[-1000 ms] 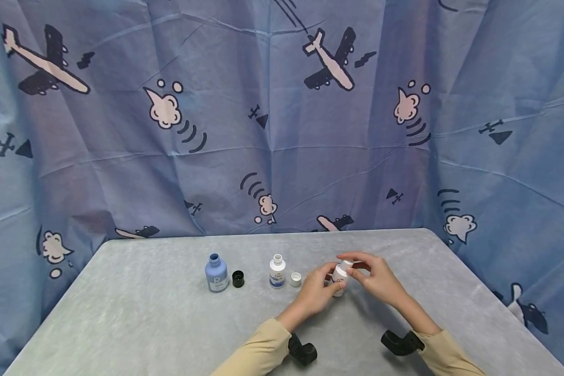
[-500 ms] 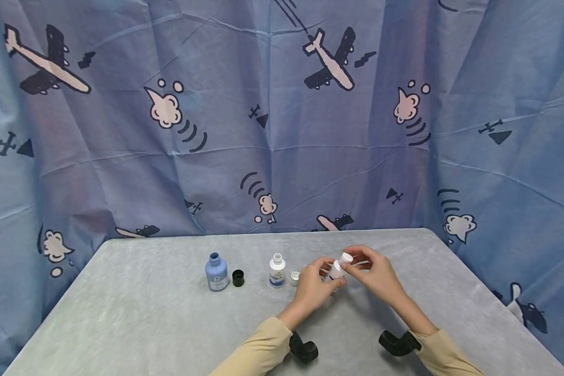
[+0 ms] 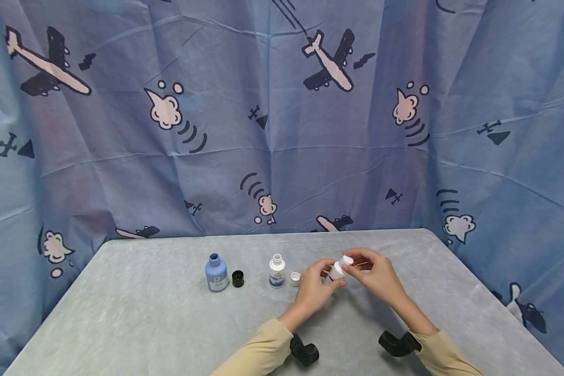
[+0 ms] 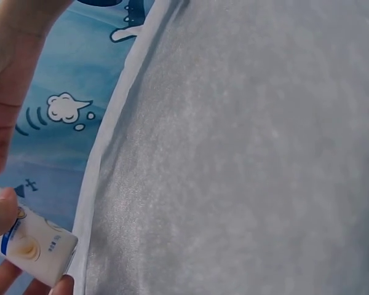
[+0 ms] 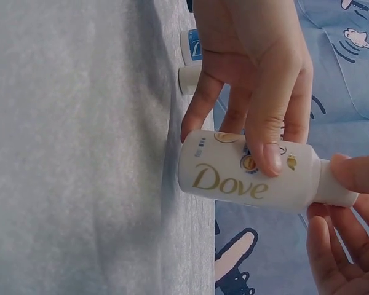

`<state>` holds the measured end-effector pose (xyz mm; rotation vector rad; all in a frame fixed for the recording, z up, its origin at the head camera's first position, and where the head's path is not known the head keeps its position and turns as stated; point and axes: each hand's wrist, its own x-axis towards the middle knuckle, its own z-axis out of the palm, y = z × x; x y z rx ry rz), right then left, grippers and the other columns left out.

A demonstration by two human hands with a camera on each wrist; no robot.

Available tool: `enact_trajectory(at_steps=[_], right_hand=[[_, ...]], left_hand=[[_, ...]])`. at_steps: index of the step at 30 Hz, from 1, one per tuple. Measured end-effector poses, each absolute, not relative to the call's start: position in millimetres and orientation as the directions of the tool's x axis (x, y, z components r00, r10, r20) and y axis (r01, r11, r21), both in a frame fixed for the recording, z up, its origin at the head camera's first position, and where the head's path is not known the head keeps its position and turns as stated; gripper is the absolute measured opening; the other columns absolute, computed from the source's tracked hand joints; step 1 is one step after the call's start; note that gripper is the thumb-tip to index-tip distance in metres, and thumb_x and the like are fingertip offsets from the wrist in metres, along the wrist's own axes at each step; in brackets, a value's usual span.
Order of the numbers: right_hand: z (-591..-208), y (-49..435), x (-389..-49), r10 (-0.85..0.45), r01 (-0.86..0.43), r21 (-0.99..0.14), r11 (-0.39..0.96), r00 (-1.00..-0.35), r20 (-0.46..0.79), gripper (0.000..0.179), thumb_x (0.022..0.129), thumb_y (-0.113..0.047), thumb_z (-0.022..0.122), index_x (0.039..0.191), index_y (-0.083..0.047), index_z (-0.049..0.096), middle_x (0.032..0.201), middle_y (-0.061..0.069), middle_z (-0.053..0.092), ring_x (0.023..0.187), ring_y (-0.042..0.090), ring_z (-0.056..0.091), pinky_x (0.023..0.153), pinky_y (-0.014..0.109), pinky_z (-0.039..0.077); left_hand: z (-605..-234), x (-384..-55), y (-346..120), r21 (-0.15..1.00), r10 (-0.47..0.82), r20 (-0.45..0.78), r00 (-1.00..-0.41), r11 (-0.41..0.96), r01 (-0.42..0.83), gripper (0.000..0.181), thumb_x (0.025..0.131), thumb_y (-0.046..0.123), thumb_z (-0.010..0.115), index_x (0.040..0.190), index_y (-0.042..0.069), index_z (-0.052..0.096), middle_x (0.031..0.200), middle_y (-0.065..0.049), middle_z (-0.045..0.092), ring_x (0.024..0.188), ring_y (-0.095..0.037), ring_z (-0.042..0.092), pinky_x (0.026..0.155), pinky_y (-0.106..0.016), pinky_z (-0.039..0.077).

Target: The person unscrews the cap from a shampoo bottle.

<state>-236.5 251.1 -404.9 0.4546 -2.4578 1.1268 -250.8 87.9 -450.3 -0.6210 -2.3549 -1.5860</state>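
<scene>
My left hand (image 3: 312,287) grips a small white Dove bottle (image 5: 227,175) round its body, thumb on the label side. The bottle is lifted off the table and tilted, its top leaning to the right. At that top, the fingers and thumb of my right hand (image 3: 378,277) pinch the white cap (image 3: 346,259), which sits on the neck. In the left wrist view the lower part of the bottle (image 4: 34,249) shows, with a blue band on it; the cap is out of sight there.
Left of my hands stands an uncapped white bottle (image 3: 277,271), with a white cap (image 3: 295,279) beside it. Farther left are an uncapped blue bottle (image 3: 216,274) and a black cap (image 3: 237,278). A patterned blue curtain (image 3: 216,120) hangs behind the grey table (image 3: 136,313).
Both hands have raised the Dove bottle from near the table and tilted it more. Over the last half second it has barely moved. The other bottles and caps stay put.
</scene>
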Motion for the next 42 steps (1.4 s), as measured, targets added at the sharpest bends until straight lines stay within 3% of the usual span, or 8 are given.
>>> enact_trajectory(at_steps=[14,20,25,32,42], right_hand=[[-407.8,251.9,-235.5,-0.238,-0.533,-0.622,0.574,-0.835,0.496,0.029,0.087,-0.003,0.067,0.116,-0.005,0.067,0.113,0.013,0.069,0.095,0.007,0.063,0.077,0.026,0.056],[-408.4,248.4,-234.1,-0.207,-0.520,-0.638,0.569,-0.841,0.500,0.033,0.086,-0.007,0.070,0.118,-0.005,0.064,0.109,0.012,0.070,0.092,0.011,0.065,0.075,0.026,0.055],[-410.3,246.7,-234.5,-0.145,-0.463,-0.667,0.583,-0.868,0.476,0.034,0.085,-0.013,0.072,0.117,-0.005,0.064,0.109,0.012,0.069,0.090,0.008,0.064,0.074,0.023,0.055],[-404.7,241.5,-230.2,-0.063,-0.367,-0.684,0.630,-0.902,0.426,0.031,0.084,-0.016,0.074,0.113,-0.006,0.066,0.105,0.010,0.069,0.089,0.017,0.066,0.073,0.024,0.054],[-411.9,244.5,-235.3,-0.062,-0.400,-0.682,0.612,-0.884,0.463,0.031,0.081,-0.016,0.077,0.110,-0.007,0.068,0.102,0.008,0.069,0.082,0.004,0.061,0.071,0.022,0.054]], left_hand=[[-452.9,-249.6,87.3,0.819,0.247,0.407,-0.879,0.326,0.472,0.036,0.081,0.016,0.075,0.116,0.009,0.067,0.100,-0.007,0.072,0.087,-0.011,0.066,0.072,-0.018,0.049],[-453.1,-250.1,87.6,0.823,0.227,0.392,-0.891,0.347,0.451,0.038,0.079,0.017,0.077,0.115,0.009,0.067,0.097,-0.007,0.072,0.086,-0.011,0.065,0.071,-0.016,0.047],[-452.8,-250.6,87.4,0.825,0.200,0.384,-0.901,0.363,0.433,0.039,0.076,0.020,0.080,0.112,0.010,0.068,0.095,-0.006,0.072,0.084,-0.009,0.064,0.072,-0.017,0.047],[-453.8,-251.2,86.1,0.834,0.184,0.377,-0.908,0.359,0.420,0.038,0.074,0.021,0.082,0.109,0.012,0.069,0.092,-0.005,0.071,0.081,-0.009,0.063,0.072,-0.018,0.047],[-453.9,-250.4,85.3,0.829,0.188,0.382,-0.905,0.363,0.425,0.039,0.074,0.020,0.082,0.109,0.012,0.069,0.092,-0.005,0.071,0.080,-0.009,0.063,0.071,-0.018,0.047]])
